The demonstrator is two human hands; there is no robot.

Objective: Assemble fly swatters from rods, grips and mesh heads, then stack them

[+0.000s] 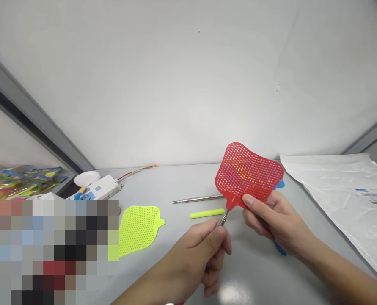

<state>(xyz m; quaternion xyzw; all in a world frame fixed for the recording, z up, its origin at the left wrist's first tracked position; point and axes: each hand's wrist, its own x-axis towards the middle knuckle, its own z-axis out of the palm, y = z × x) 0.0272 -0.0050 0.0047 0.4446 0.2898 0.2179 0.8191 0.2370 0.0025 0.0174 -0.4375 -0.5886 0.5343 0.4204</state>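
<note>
A red fly swatter head (248, 173) with a fine grid is held up above the table, tilted to the right. My right hand (277, 216) pinches its lower right edge between thumb and fingers. Below its neck, my left hand (204, 250) is closed around a thin silver telescopic rod (224, 217) whose tip meets the neck. On the table behind lie another silver rod (196, 199) and a yellow-green tube (207, 213). A yellow-green swatter head (140, 226) lies flat to the left. Blue plastic (281, 249) shows partly behind my right hand.
A white plastic mailing bag (340, 190) covers the table's right side. At the back left are a white power strip (102, 188), a white round object (87, 178) and colourful packets (32, 180). Pixelation hides the lower left. A pale wall (188, 84) stands behind.
</note>
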